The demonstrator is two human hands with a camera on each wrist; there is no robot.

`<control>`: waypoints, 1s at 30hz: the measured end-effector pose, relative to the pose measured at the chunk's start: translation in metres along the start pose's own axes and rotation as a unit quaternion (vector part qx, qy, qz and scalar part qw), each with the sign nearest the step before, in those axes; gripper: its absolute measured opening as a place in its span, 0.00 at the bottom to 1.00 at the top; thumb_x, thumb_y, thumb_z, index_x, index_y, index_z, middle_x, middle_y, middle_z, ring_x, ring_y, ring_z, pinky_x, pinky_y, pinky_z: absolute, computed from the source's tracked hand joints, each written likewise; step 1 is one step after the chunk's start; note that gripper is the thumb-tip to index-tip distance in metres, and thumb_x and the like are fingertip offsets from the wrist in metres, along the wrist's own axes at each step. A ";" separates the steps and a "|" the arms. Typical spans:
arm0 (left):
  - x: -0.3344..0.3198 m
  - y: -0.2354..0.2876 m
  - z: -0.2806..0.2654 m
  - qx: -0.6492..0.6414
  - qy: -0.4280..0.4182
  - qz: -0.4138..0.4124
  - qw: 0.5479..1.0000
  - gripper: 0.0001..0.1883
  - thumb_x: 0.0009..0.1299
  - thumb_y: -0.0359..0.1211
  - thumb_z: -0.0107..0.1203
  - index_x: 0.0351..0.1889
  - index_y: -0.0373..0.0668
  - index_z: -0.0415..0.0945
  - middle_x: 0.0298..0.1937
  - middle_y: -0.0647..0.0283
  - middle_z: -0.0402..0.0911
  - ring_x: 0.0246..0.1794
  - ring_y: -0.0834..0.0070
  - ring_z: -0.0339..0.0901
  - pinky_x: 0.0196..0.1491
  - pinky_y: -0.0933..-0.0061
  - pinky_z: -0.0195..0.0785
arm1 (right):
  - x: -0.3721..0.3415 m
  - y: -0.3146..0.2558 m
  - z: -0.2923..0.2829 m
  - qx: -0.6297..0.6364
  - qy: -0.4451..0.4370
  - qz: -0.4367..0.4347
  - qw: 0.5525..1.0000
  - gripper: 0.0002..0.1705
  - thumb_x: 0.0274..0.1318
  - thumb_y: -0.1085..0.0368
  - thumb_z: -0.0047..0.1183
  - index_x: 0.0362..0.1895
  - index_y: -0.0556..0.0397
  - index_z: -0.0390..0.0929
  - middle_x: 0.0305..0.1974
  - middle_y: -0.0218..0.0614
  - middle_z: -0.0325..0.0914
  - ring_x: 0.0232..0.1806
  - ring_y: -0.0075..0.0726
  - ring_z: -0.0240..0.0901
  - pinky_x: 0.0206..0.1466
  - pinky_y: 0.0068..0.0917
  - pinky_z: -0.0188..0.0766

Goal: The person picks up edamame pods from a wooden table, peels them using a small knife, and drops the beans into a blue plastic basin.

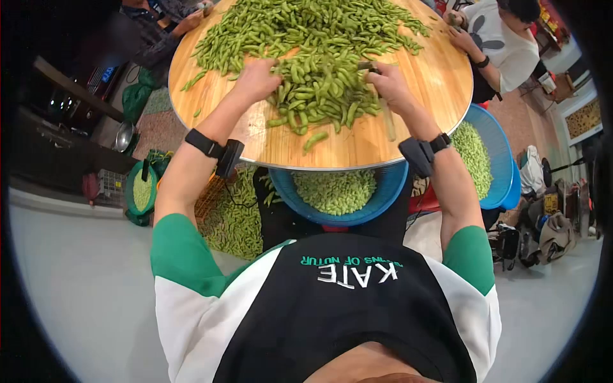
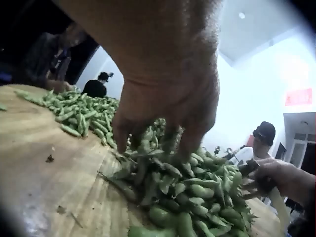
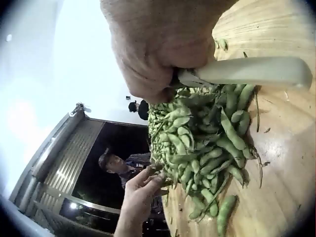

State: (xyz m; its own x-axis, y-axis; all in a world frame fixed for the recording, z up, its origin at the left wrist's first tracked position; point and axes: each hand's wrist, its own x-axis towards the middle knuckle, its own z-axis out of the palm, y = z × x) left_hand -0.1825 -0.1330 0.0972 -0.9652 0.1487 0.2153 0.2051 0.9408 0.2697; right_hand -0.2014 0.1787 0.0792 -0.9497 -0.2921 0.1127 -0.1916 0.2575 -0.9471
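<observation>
Green bean pods (image 1: 313, 96) lie heaped on the round wooden table (image 1: 287, 148). The left hand (image 1: 258, 80) is at the heap's left side; in the left wrist view this hand (image 2: 168, 103) points its bent fingers down, gripping some pods (image 2: 158, 170). At the heap's right, the right hand (image 1: 391, 86) grips a tool with a pale handle (image 1: 387, 121). The right wrist view shows the handle (image 3: 247, 71) sticking out of the curled right hand (image 3: 163, 49), above the pods (image 3: 197, 148). The tool's working end is mostly hidden.
A blue basin (image 1: 399, 182) of shelled beans stands below the table's near edge, another basin (image 1: 504, 159) at right. Loose pods (image 1: 236, 223) lie in a heap on the floor at left. Other people sit at the far left and right.
</observation>
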 end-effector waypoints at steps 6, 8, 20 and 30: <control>-0.096 0.071 0.002 -0.238 -0.041 0.047 0.969 0.08 0.62 0.32 0.56 0.32 0.35 0.75 0.30 0.50 0.76 0.35 0.51 0.75 0.39 0.58 0.69 | -0.049 -0.015 -0.006 0.231 0.057 0.044 0.970 0.19 0.64 0.68 0.44 0.57 0.60 0.69 0.35 0.35 0.75 0.24 0.21 0.66 0.23 0.16 0.63; -0.117 0.071 0.032 -0.188 -0.025 0.112 0.976 0.08 0.62 0.31 0.56 0.33 0.35 0.75 0.30 0.49 0.76 0.35 0.50 0.75 0.38 0.58 0.69 | -0.081 -0.020 0.004 0.250 0.012 0.077 0.965 0.19 0.64 0.66 0.45 0.58 0.59 0.69 0.33 0.34 0.74 0.23 0.20 0.65 0.21 0.16 0.61; -0.146 0.094 0.047 -0.577 -0.201 -0.127 0.781 0.05 0.69 0.28 0.51 0.36 0.36 0.73 0.28 0.60 0.78 0.22 0.76 0.74 0.21 0.78 0.65 | -0.178 0.008 0.081 0.409 -0.108 0.166 0.891 0.23 0.68 0.62 0.41 0.64 0.55 0.62 0.32 0.30 0.69 0.24 0.19 0.59 0.19 0.15 0.58; -0.155 0.105 0.058 -0.650 -0.215 -0.124 0.719 0.05 0.72 0.30 0.51 0.37 0.38 0.73 0.27 0.70 0.75 0.20 0.89 0.67 0.21 0.86 0.59 | -0.185 0.002 0.082 0.477 -0.130 0.150 0.856 0.22 0.68 0.64 0.38 0.65 0.52 0.61 0.31 0.31 0.69 0.21 0.19 0.57 0.17 0.14 0.55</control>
State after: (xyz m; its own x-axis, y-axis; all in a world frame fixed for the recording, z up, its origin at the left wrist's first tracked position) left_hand -0.0211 -0.0393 0.0378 -0.9021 0.3684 -0.2246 -0.2723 -0.0823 0.9587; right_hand -0.0063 0.1576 0.0315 -0.8103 -0.5711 -0.1315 0.4583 -0.4776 -0.7496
